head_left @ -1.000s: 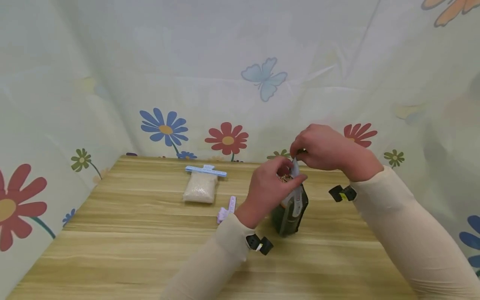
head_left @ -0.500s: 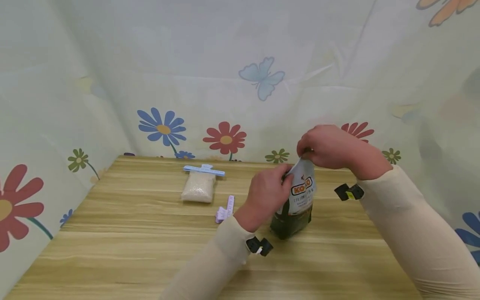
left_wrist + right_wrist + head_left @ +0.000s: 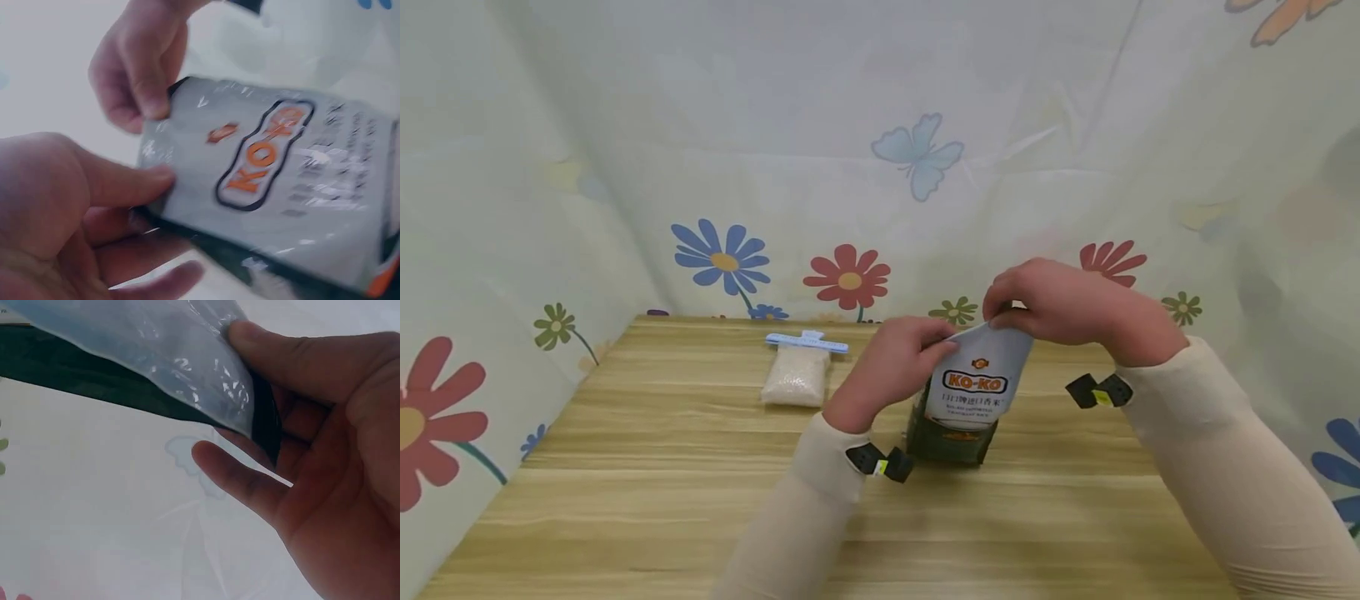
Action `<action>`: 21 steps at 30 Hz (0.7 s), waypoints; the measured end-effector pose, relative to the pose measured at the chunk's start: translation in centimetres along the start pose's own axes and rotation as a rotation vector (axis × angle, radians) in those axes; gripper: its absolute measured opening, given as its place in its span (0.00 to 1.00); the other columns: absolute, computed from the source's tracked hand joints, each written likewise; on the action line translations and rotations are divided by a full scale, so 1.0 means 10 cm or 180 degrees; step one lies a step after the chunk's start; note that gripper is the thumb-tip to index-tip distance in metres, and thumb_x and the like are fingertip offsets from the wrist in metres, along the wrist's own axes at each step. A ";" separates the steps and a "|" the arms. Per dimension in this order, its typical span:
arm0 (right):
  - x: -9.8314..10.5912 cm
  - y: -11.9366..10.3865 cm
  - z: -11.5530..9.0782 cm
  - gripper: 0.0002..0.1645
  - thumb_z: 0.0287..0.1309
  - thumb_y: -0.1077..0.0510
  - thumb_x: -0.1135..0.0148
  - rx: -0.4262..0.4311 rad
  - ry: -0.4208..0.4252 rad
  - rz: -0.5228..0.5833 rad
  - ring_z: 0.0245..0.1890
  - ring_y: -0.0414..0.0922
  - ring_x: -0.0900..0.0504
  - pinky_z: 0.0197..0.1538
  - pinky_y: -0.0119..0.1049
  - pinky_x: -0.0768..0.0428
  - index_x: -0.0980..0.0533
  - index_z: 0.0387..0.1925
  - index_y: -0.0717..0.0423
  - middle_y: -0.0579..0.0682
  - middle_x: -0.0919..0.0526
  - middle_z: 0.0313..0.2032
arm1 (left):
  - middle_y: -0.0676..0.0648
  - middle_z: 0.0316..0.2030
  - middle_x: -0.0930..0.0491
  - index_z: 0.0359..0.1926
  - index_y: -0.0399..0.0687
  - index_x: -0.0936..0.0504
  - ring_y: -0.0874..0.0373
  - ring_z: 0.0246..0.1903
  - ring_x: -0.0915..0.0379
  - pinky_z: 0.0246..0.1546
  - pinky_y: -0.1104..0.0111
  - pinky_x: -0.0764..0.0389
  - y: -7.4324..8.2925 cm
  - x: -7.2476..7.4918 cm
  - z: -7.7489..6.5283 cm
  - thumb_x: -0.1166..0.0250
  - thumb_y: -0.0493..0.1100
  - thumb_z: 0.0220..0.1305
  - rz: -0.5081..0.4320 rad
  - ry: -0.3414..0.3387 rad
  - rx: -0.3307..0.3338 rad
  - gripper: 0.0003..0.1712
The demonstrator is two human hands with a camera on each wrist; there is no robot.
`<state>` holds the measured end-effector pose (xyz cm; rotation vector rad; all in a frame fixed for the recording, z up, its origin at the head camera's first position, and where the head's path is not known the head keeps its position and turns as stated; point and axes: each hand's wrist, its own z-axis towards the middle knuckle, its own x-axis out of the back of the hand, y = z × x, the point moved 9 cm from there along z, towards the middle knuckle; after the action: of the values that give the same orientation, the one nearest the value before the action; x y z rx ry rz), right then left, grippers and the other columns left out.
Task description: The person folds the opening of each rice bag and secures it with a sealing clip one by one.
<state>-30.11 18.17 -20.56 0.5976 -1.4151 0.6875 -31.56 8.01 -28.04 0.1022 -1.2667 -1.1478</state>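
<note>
A rice bag (image 3: 973, 392), silver-white above and dark green below with an orange KO-KO label, stands on the wooden table. My left hand (image 3: 891, 367) pinches its top edge near the left corner, thumb on the printed front. Higher up, my right hand (image 3: 1052, 304) pinches the top edge toward the right. In the left wrist view, the left thumb (image 3: 125, 184) lies flat on the silver film with the fingers behind it. The right wrist view has the bag's corner (image 3: 240, 403) between thumb and fingers. The flattened top slopes up toward the right hand.
Left of the bag lies a small clear bag of white grains (image 3: 796, 375), closed by a light blue sealing clip (image 3: 807, 342). A patterned curtain (image 3: 760, 167) rises behind the table (image 3: 625, 483). The lilac clip seen earlier is hidden by the left hand and forearm.
The bag has turned so its printed front faces me, and its top is drawn out flat. My left hand has moved left along the top edge, now covering the lilac clip.
</note>
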 end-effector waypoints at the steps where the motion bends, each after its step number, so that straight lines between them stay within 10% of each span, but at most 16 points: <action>1: 0.00 -0.01 0.01 0.02 0.59 0.61 0.35 -0.0003 0.0007 0.0026 0.32 0.36 0.22 0.37 0.36 0.21 0.18 0.34 0.50 0.41 0.18 0.32 | 0.53 0.36 0.15 0.44 0.51 0.15 0.63 0.33 0.23 0.36 0.70 0.22 -0.03 0.01 0.00 0.40 0.46 0.69 -0.0005 -0.0070 0.0028 0.09; 13: -0.03 0.23 -0.12 0.09 0.57 0.62 0.33 -0.0165 0.0761 0.0754 0.37 0.36 0.19 0.38 0.33 0.19 0.16 0.40 0.46 0.41 0.15 0.39 | 0.53 0.36 0.14 0.45 0.52 0.15 0.62 0.34 0.22 0.38 0.68 0.22 -0.11 0.04 0.01 0.38 0.46 0.67 0.0042 -0.0339 0.0280 0.10; 21: -0.42 0.59 -0.23 0.17 0.60 0.66 0.37 -0.0353 0.1497 0.2843 0.39 0.40 0.17 0.39 0.32 0.18 0.21 0.51 0.61 0.44 0.15 0.41 | 0.53 0.34 0.14 0.46 0.51 0.15 0.62 0.31 0.23 0.34 0.69 0.23 -0.09 0.05 0.01 0.39 0.46 0.68 0.0035 -0.0170 0.0245 0.11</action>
<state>-33.08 23.50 -25.12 -0.3250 -1.2186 1.3347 -32.24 7.23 -28.23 0.1223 -1.3575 -1.0989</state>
